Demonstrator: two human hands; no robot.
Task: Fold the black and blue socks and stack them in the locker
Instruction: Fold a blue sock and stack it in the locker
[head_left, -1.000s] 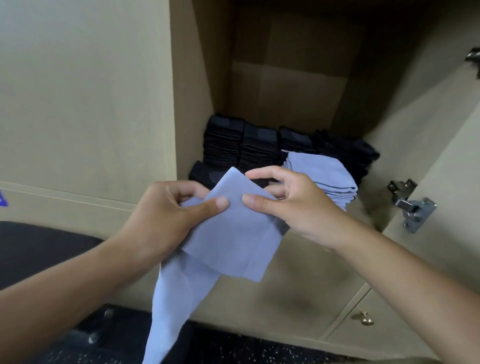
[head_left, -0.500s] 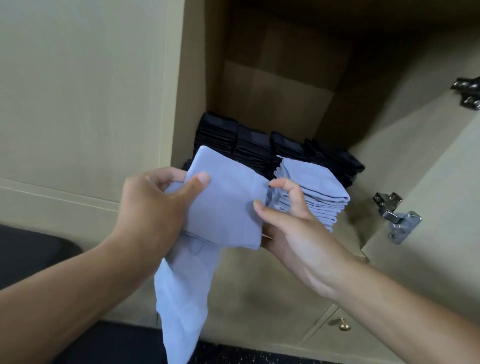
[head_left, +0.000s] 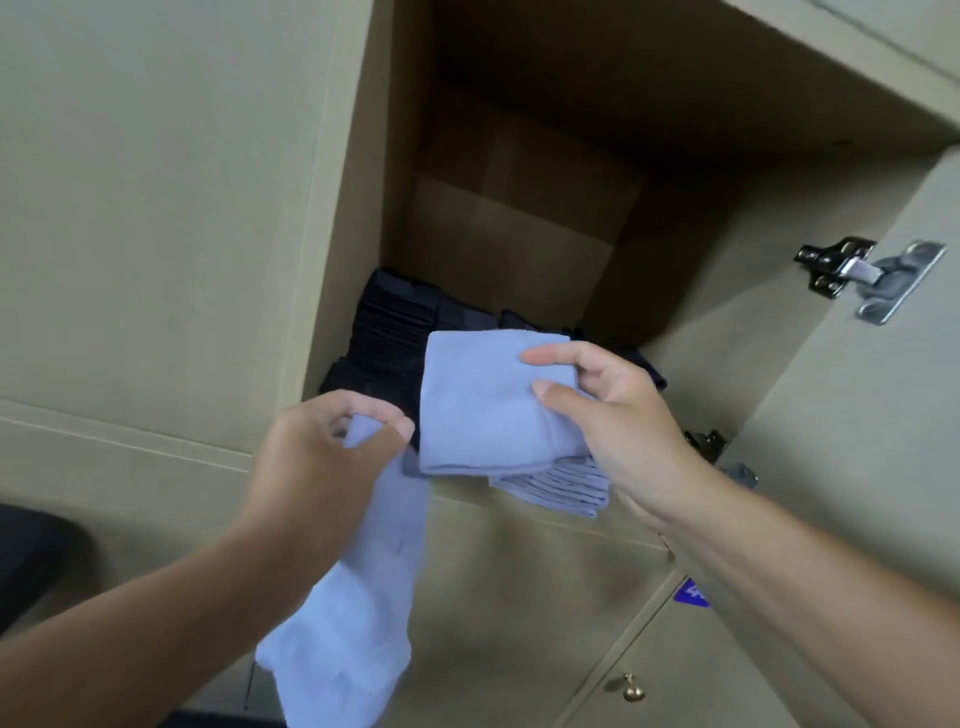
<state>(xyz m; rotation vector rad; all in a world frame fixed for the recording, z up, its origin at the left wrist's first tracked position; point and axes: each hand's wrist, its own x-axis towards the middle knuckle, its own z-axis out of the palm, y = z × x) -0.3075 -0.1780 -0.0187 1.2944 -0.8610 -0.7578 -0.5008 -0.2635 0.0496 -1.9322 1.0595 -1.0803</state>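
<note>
My right hand (head_left: 618, 415) pinches a folded blue sock (head_left: 483, 405) and holds it over the stack of folded blue socks (head_left: 561, 488) at the front of the locker shelf. My left hand (head_left: 322, 457) grips the top of a second blue sock (head_left: 353, 597), which hangs down unfolded below it. Stacks of folded black socks (head_left: 389, 327) stand behind and to the left inside the open locker (head_left: 519, 234); the folded sock hides part of them.
The locker's open door (head_left: 883, 415) stands at the right with metal hinges (head_left: 867, 275). A closed beige door (head_left: 156, 208) is on the left. Below are lower doors with a small brass knob (head_left: 632, 688) and a blue label (head_left: 691, 592).
My right hand has taken the folded blue sock away from my left hand and carried it right, over the blue stack. My left hand now keeps only the hanging sock.
</note>
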